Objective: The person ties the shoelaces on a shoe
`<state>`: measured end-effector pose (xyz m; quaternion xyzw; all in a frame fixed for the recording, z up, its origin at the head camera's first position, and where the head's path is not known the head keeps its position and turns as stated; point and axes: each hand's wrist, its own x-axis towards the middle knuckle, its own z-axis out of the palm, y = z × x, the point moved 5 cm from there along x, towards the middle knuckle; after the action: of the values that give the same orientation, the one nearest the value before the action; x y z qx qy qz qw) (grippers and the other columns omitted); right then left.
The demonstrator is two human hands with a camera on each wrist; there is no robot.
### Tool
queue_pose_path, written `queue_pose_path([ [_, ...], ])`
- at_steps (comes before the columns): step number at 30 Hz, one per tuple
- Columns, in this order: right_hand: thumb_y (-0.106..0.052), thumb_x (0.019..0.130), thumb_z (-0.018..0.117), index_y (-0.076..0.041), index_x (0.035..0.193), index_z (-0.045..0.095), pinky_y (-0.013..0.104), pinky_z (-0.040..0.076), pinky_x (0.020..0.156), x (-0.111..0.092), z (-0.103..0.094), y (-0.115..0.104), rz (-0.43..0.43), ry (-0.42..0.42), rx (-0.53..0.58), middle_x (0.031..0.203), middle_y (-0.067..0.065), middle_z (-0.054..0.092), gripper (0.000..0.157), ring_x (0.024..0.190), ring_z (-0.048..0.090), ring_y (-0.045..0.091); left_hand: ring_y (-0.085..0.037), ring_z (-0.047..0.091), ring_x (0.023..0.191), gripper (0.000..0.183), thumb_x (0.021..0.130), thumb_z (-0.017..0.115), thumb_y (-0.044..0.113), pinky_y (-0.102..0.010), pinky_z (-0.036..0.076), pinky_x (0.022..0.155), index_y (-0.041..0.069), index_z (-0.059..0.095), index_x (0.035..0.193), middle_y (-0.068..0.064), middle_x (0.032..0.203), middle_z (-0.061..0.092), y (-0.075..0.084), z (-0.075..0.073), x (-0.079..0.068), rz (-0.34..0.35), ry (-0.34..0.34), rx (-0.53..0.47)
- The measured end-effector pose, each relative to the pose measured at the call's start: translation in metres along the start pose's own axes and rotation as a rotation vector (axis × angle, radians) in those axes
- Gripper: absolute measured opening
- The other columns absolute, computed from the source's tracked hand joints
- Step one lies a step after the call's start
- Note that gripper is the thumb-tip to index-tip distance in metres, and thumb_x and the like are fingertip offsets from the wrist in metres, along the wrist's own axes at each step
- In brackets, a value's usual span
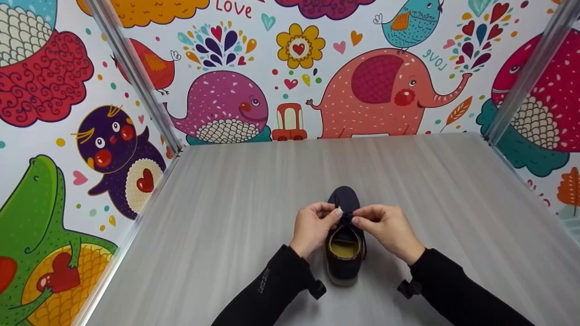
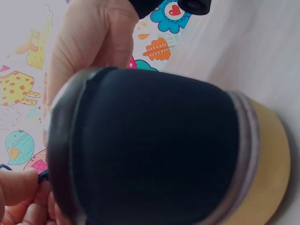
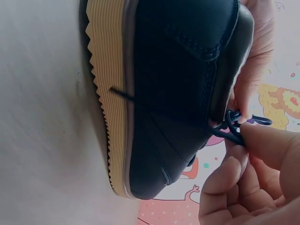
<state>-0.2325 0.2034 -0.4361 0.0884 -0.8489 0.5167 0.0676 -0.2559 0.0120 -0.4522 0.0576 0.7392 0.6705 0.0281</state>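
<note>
A dark navy lace-up shoe (image 1: 343,269) stands upright with its toe pointing away from me. My left hand (image 1: 315,228) is at the left of its tongue and pinches the dark shoelace (image 2: 43,176) between thumb and fingers. From the other side, my right hand (image 1: 389,228) pinches the shoelace (image 3: 236,137) with thumb and forefinger. In the right wrist view, a small loop of lace sticks out by the left fingertips, and a loose lace end hangs down the shoe's side over the tan ridged sole (image 3: 110,108). The shoe's heel hides part of both hands in the left wrist view.
The shoe stands on a grey wood-look tabletop (image 1: 235,190). Panels printed with cartoon animals (image 1: 371,95) rise at the back and both sides, with metal posts (image 1: 136,77) at the corners. Black sleeves (image 1: 276,290) cover both forearms, with a small wrist camera (image 1: 410,288) below the right cuff.
</note>
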Motion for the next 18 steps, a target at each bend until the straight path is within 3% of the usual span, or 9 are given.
queue_pose_path([
  [11,-0.009,0.09,0.087,-0.006,0.093,0.078,0.018,0.052,0.067,0.0039,0.0031,-0.0061,0.004,0.047,-0.051,0.083,0.007,0.08,0.01,0.071,0.066,0.005,-0.007,0.068,0.076,0.016,0.099,0.079,0.014,-0.021,0.058,0.071,-0.001,0.078,0.106,-0.007,0.091,0.079,-0.0014,0.0007,0.0007,0.022,-0.005,-0.046],
  [18,-0.009,0.09,0.087,-0.005,0.093,0.077,0.018,0.053,0.067,0.0071,0.0066,-0.0062,0.021,0.051,-0.083,0.084,0.007,0.08,0.012,0.073,0.069,0.007,-0.006,0.069,0.077,0.016,0.099,0.078,0.013,-0.021,0.059,0.073,-0.001,0.078,0.107,-0.009,0.095,0.08,-0.0009,0.0016,0.0005,0.03,-0.019,-0.05],
])
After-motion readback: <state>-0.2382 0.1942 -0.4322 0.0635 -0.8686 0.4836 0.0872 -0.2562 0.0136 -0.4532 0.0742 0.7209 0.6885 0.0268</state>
